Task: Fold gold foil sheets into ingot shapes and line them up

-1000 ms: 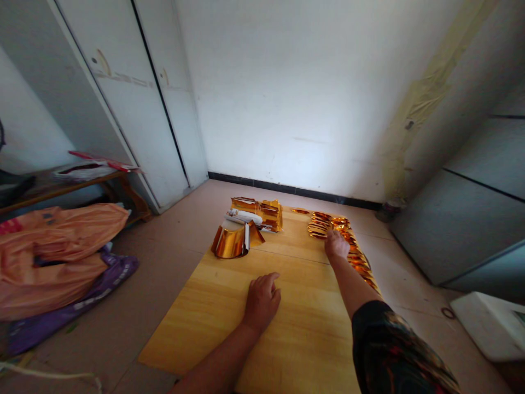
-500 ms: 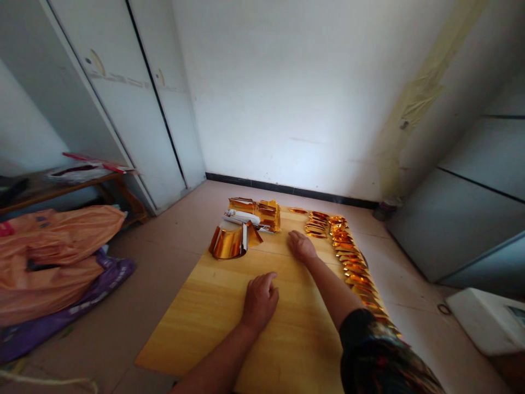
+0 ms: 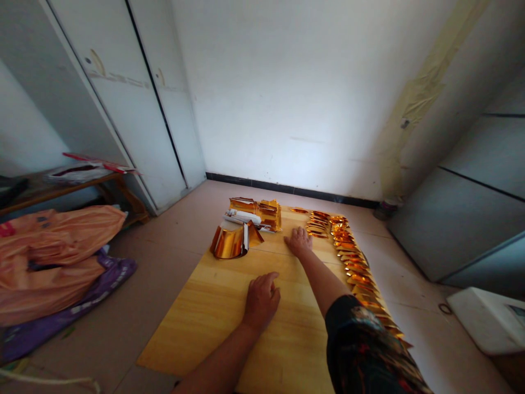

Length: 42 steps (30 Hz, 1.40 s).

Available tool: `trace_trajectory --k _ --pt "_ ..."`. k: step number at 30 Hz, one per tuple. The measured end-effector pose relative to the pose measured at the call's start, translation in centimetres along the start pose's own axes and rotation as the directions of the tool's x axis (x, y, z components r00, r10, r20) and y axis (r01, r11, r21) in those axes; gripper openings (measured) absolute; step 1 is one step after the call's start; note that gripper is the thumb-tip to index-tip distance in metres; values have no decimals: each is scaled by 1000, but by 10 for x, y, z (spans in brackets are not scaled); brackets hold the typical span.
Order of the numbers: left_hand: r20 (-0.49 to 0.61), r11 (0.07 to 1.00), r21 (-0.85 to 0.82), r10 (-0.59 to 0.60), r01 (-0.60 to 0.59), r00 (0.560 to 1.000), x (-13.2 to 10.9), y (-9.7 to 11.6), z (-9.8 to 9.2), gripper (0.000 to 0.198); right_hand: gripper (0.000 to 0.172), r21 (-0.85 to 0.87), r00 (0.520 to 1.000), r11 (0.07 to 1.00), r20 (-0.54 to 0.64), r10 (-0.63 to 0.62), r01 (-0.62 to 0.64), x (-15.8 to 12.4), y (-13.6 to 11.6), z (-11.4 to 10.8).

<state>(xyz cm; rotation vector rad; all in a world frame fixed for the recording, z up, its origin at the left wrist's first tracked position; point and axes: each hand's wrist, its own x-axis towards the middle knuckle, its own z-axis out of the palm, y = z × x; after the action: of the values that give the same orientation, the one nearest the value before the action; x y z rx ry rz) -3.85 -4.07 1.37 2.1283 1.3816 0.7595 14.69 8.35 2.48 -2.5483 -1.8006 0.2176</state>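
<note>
My left hand [image 3: 262, 300] rests on the wooden tabletop [image 3: 205, 306], its fingers loosely bent and the thumb apart, with nothing visible in it. Farther forward, my right hand [image 3: 299, 241] lies palm down over the board, fingers spread and holding nothing that shows. Just beyond it is a short row of folded gold foil pieces [image 3: 317, 223]. A longer row of gold foil pieces [image 3: 356, 262] runs down the right edge. At the far left of the top stand a curved stack of gold foil sheets [image 3: 228, 243] and a bundle of gold foil sheets [image 3: 270, 214] with white paper.
One small gold piece [image 3: 299, 210] lies at the far edge. Left of the table are an orange bag [image 3: 53, 251] and a purple bag [image 3: 82, 306] on the floor. A white box [image 3: 488, 320] stands at the right. Beyond the table is a white wall [image 3: 287, 109].
My right hand has shifted slightly left across the board, and its fingers have spread. My left hand has stayed almost still.
</note>
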Motion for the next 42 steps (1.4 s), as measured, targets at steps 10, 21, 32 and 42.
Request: trace_trajectory --k 10,21,32,42 --pt "-8 1000 -10 13 -13 1000 0 -1 0 35 57 11 998 1000 -58 29 -29 -3 5 0" --pt "-5 1000 -8 -11 11 1000 0 1 -1 35 39 -11 980 995 -171 -99 98 -19 13 -2" --pt "-44 999 7 33 -33 998 1 -1 1 35 36 -19 969 1000 -248 -14 9 -22 52 -5" --pt "-30 1000 -3 14 -14 999 1 -1 0 35 32 1 952 1000 -305 -5 6 -10 67 -1"
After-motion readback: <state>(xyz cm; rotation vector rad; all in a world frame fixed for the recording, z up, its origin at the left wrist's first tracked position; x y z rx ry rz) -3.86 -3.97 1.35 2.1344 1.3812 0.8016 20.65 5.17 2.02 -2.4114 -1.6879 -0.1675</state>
